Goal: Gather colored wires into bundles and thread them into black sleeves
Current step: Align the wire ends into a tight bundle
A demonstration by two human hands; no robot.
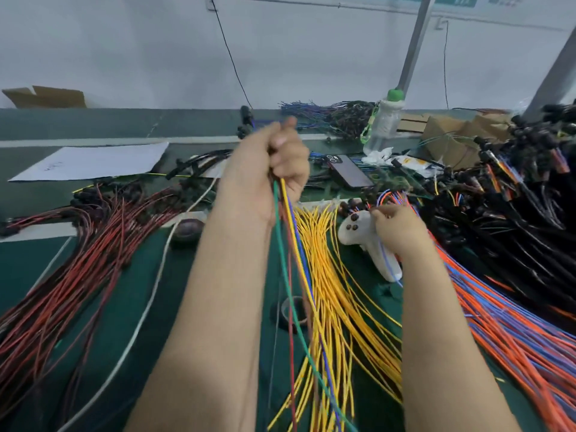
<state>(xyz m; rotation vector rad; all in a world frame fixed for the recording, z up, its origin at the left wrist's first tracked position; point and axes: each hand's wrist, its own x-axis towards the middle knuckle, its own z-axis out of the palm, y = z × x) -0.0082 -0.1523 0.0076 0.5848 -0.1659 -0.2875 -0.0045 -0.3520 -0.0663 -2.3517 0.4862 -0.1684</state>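
left hand lifts a small bundle, right hand picks at the blue wires

the left hand [274, 160] is raised above the green worktop [218, 275], its fingers curled into a fist round the top of a held bundle [285, 194] of green, yellow, blue and red wires. these hang down from the fist towards the camera, crossing in front of the yellow wires [336, 291] fanned out on the worktop.

the right hand [396, 226] is low, at the far end of the orange and blue wires [498, 322], and pinches a blue wire [386, 263] between thumb and fingertips. that wire runs down across a white handle-shaped object [358, 232] lying just beside the hand.

a spread of red wires [78, 254] lies on the left, with a white cable [149, 291] running beside it. a heap of black sleeved harnesses [514, 207] fills the right side, touching the orange and blue wires. a roll of tape [296, 319] lies under the hanging wires. further back are a phone [349, 173], a clear bottle with a green cap [383, 123], a sheet of paper [93, 162] and a cardboard box [46, 96].
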